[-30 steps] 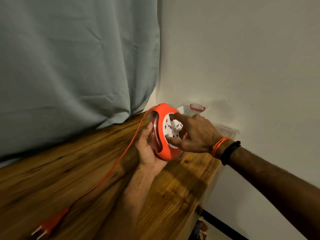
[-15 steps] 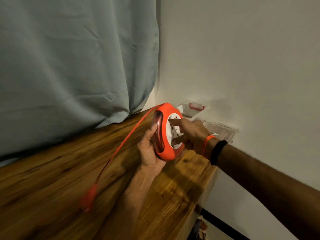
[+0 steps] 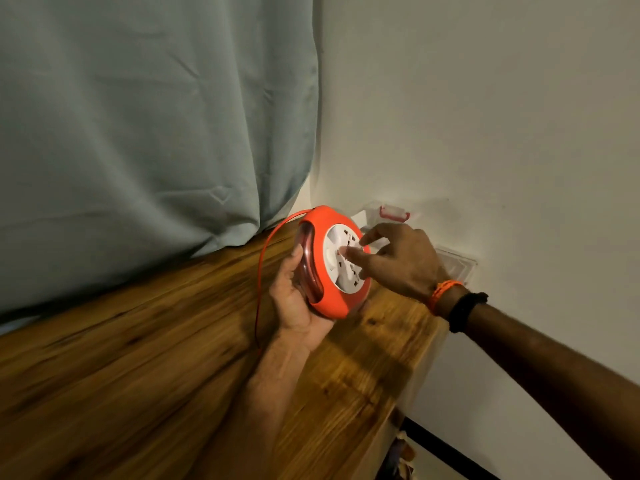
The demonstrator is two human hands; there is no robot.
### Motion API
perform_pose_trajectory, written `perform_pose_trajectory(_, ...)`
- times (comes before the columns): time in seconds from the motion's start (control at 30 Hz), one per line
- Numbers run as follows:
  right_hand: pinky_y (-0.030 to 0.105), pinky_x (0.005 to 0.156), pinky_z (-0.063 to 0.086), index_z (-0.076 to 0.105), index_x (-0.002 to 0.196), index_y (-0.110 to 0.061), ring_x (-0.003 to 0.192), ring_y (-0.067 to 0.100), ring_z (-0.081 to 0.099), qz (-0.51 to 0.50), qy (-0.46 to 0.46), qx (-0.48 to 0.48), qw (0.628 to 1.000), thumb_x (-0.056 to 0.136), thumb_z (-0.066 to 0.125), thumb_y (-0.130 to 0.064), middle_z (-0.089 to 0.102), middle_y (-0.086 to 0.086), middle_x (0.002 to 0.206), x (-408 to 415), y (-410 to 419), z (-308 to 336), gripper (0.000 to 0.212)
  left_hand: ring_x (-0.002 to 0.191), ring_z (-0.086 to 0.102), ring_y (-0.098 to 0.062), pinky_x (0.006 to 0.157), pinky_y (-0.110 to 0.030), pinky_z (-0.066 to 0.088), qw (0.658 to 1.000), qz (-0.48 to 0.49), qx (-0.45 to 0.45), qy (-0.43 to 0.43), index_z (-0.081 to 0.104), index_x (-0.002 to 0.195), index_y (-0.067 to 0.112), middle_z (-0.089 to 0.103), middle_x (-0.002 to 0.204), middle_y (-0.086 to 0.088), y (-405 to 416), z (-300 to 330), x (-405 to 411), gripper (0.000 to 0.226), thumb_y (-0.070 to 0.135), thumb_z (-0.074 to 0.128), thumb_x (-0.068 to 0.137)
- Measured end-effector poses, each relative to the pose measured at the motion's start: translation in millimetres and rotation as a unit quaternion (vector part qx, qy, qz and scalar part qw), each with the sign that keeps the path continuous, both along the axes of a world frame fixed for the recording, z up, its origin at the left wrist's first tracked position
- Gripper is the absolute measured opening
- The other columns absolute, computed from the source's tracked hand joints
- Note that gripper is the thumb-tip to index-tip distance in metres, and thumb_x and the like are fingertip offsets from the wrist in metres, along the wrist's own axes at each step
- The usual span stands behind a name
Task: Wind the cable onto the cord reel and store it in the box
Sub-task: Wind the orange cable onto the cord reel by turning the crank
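My left hand point(image 3: 294, 299) grips the round orange cord reel point(image 3: 332, 299) from below and behind, holding it upright above the wooden table point(image 3: 138, 341). Fingertips of my right hand point(image 3: 398, 261) rest on the reel's white socket face point(image 3: 337, 265). A thin orange cable point(image 3: 260, 268) leaves the top of the reel, arcs left and drops down past my left wrist; its plug end is hidden. Behind the reel, against the wall, stands a clear plastic box point(image 3: 453, 268) with a red clip point(image 3: 394, 213).
A grey-blue curtain point(image 3: 156, 116) hangs along the table's far edge on the left. A white wall point(image 3: 485, 116) closes the right side. The table's right edge point(image 3: 412, 386) drops to the floor, where some dark clutter lies.
The cable has been drawn in: the plug lay on the table at lower left, then slid toward the reel, and is out of sight now. My right hand has kept turning on the white face.
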State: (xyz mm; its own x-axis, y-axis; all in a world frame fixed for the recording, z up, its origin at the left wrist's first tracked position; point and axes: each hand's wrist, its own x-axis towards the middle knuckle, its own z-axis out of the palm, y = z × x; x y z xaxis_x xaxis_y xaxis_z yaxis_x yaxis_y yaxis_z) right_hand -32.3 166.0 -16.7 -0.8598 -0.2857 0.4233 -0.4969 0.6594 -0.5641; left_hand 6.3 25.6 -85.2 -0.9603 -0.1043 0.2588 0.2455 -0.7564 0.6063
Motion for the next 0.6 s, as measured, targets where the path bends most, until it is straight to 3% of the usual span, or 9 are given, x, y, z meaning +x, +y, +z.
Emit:
perform_pose_trajectory(0.07, 0.036, 0.079, 0.060, 0.067, 0.114, -0.023, 0.078, 0.015, 0.072, 0.031, 0.079, 0.039, 0.996, 0.079, 0.067, -0.059, 0.078, -0.001, 0.085, 0.5, 4.2, -1.0, 0.050, 0.132, 0.054, -0.041, 0.114, -0.059, 0.036, 1.000, -0.012, 0.006, -0.005, 0.059, 0.140, 0.012, 0.059, 0.141, -0.020, -2.4, -1.6, -0.9, 0.082, 0.050, 0.074, 0.069)
perform_pose_trajectory(0.17, 0.030, 0.074, 0.057, 0.061, 0.123, -0.027, 0.061, 0.007, 0.064, 0.095, 0.167, 0.085, 0.978, 0.078, 0.070, -0.056, 0.079, -0.006, 0.089, -0.4, 9.5, -2.2, 0.054, 0.132, 0.055, -0.040, 0.114, -0.060, 0.034, 1.000, -0.025, 0.019, -0.006, 0.058, 0.141, 0.013, 0.059, 0.141, -0.020, -2.3, -0.6, -1.0, 0.076, 0.051, 0.065, 0.075)
perform_pose_trajectory(0.3, 0.025, 0.070, 0.049, 0.050, 0.134, -0.035, 0.084, 0.022, 0.073, 0.132, 0.240, 0.157, 0.949, 0.078, 0.065, -0.061, 0.077, -0.008, 0.105, -7.2, 8.6, -5.3, 0.064, 0.130, 0.056, -0.039, 0.110, -0.057, 0.042, 0.999, -0.030, 0.027, 0.001, 0.061, 0.138, 0.011, 0.059, 0.141, -0.020, -1.5, -0.5, 0.5, 0.073, 0.049, 0.066, 0.076)
perform_pose_trajectory(0.37, 0.027, 0.069, 0.052, 0.046, 0.137, -0.039, 0.086, 0.025, 0.072, 0.137, 0.264, 0.174, 0.939, 0.078, 0.061, -0.062, 0.077, -0.005, 0.104, -12.0, 6.2, -7.2, 0.064, 0.129, 0.058, -0.039, 0.107, -0.057, 0.045, 0.999, -0.036, 0.028, 0.006, 0.061, 0.138, 0.011, 0.059, 0.141, -0.020, -1.4, -1.2, 0.3, 0.072, 0.049, 0.066, 0.077)
perform_pose_trajectory(0.47, 0.036, 0.071, 0.056, 0.041, 0.141, -0.039, 0.081, 0.029, 0.070, 0.135, 0.272, 0.203, 0.931, 0.079, 0.055, -0.062, 0.077, 0.003, 0.095, -17.7, 2.3, -10.7, 0.068, 0.135, 0.051, -0.041, 0.115, -0.064, 0.031, 0.999, -0.045, 0.020, 0.008, 0.057, 0.141, 0.013, 0.057, 0.143, -0.021, -0.2, -1.2, 0.3, 0.077, 0.050, 0.069, 0.074)
perform_pose_trajectory(0.6, 0.035, 0.066, 0.055, 0.045, 0.138, -0.034, 0.070, 0.031, 0.065, 0.130, 0.276, 0.203, 0.931, 0.076, 0.056, -0.057, 0.076, 0.008, 0.085, -20.9, 0.0, -12.7, 0.067, 0.134, 0.052, -0.040, 0.116, -0.062, 0.030, 0.998, -0.046, 0.026, 0.027, 0.058, 0.140, 0.011, 0.057, 0.143, -0.021, 3.1, -0.2, 0.5, 0.081, 0.048, 0.075, 0.070)
